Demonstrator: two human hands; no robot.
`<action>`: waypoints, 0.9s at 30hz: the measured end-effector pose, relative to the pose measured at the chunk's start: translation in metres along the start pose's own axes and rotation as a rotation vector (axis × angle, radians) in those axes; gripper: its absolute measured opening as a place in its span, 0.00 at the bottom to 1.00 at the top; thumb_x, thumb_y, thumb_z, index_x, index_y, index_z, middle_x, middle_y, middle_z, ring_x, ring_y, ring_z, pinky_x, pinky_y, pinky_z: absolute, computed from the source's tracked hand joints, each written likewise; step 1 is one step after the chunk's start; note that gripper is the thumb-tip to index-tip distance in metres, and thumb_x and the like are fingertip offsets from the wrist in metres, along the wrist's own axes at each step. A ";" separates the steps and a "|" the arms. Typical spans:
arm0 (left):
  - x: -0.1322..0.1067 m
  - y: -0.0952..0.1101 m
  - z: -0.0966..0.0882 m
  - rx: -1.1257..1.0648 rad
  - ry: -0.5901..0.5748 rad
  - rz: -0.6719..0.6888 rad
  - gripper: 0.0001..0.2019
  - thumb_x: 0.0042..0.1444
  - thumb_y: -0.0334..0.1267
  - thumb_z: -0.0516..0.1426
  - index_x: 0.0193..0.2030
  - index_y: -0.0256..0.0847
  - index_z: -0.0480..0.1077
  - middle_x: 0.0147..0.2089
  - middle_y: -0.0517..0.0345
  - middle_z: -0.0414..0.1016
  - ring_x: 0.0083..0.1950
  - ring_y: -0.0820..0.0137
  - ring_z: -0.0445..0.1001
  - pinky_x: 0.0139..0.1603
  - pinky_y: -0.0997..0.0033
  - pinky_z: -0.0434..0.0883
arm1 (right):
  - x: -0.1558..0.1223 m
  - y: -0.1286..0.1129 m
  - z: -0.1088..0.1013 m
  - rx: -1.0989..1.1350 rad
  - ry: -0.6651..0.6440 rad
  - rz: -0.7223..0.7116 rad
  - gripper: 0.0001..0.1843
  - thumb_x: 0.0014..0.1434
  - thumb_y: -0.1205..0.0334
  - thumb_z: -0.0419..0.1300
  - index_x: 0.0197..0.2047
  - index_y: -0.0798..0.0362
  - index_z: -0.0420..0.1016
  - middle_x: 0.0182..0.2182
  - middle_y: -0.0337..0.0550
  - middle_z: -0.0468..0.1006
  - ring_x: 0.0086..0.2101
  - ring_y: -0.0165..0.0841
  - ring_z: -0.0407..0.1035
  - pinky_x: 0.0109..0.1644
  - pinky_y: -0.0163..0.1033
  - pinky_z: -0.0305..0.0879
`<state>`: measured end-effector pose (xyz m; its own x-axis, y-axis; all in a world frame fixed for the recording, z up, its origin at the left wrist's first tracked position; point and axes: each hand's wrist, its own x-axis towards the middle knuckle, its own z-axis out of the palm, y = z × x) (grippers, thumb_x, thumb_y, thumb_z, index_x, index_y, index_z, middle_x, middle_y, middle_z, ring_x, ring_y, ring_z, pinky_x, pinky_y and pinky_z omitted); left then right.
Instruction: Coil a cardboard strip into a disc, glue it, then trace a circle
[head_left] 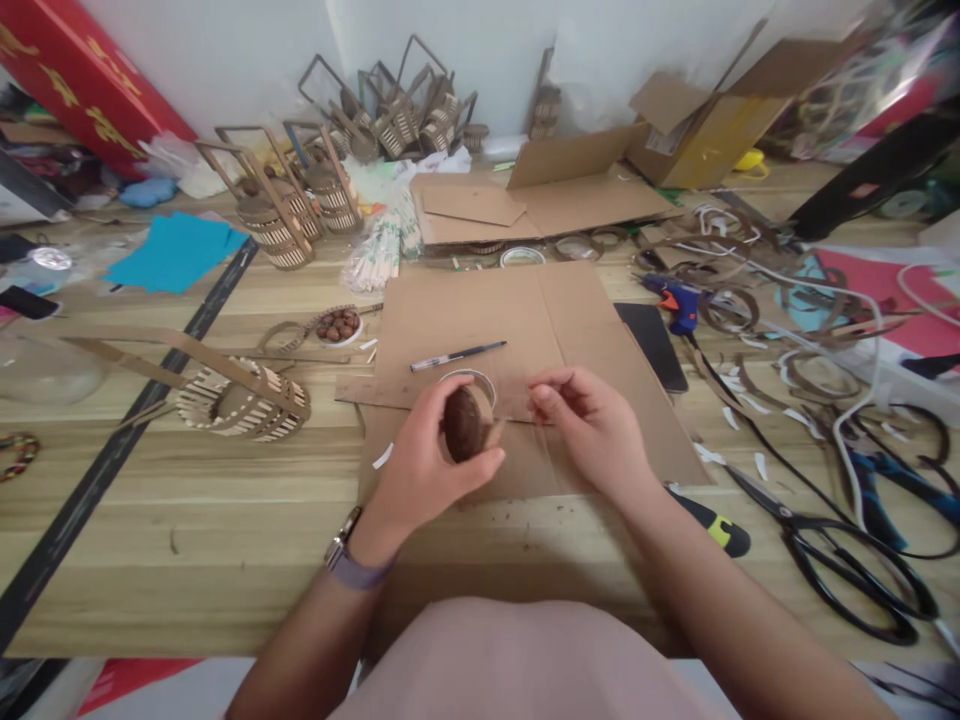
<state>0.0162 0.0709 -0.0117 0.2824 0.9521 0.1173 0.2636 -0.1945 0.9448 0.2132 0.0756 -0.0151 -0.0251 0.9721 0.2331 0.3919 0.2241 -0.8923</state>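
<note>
Gripping a round brown piece (463,424) in the curled left hand (421,458), with its long axis pointing roughly away from the body; held leftward of the right hand (592,422), near but apart. Pinching there, cannot tell whether on anything.

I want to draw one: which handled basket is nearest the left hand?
The basket whose handle points left; the other handled baskets are all farther back.

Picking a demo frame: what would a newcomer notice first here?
Probably the left hand holding a round brown piece over the cardboard at center. Next, the bright blue paper on the left side, then the big black scissors at lower right.
</note>
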 end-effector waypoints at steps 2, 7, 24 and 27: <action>0.003 -0.005 -0.007 -0.170 0.047 -0.061 0.28 0.51 0.40 0.64 0.58 0.44 0.61 0.57 0.49 0.69 0.56 0.60 0.71 0.55 0.60 0.71 | 0.005 0.007 0.006 -0.287 -0.045 -0.168 0.08 0.63 0.59 0.57 0.37 0.51 0.76 0.34 0.46 0.78 0.35 0.38 0.71 0.41 0.45 0.67; 0.006 -0.013 -0.019 -0.394 0.028 -0.046 0.29 0.49 0.40 0.66 0.57 0.45 0.61 0.55 0.51 0.70 0.53 0.63 0.74 0.56 0.62 0.71 | 0.002 0.018 0.041 -0.708 -0.268 -0.370 0.11 0.62 0.58 0.59 0.46 0.49 0.79 0.52 0.54 0.74 0.52 0.50 0.63 0.51 0.55 0.59; -0.006 -0.002 -0.032 -0.171 -0.208 0.148 0.35 0.44 0.51 0.68 0.59 0.46 0.66 0.70 0.45 0.53 0.57 0.51 0.71 0.53 0.54 0.73 | 0.001 0.032 0.031 -0.707 0.177 -0.673 0.09 0.63 0.72 0.55 0.38 0.50 0.74 0.50 0.50 0.72 0.53 0.42 0.64 0.60 0.55 0.56; -0.005 -0.005 -0.039 -0.605 0.026 0.162 0.32 0.49 0.60 0.63 0.57 0.47 0.69 0.67 0.48 0.59 0.43 0.62 0.76 0.43 0.61 0.76 | 0.003 0.036 0.025 -0.623 0.297 -0.653 0.09 0.62 0.72 0.56 0.37 0.49 0.75 0.49 0.49 0.69 0.49 0.41 0.65 0.51 0.51 0.65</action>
<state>-0.0226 0.0766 -0.0052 0.2508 0.9285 0.2739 -0.3515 -0.1763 0.9195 0.2040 0.0885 -0.0563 -0.2108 0.5912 0.7785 0.8053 0.5565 -0.2045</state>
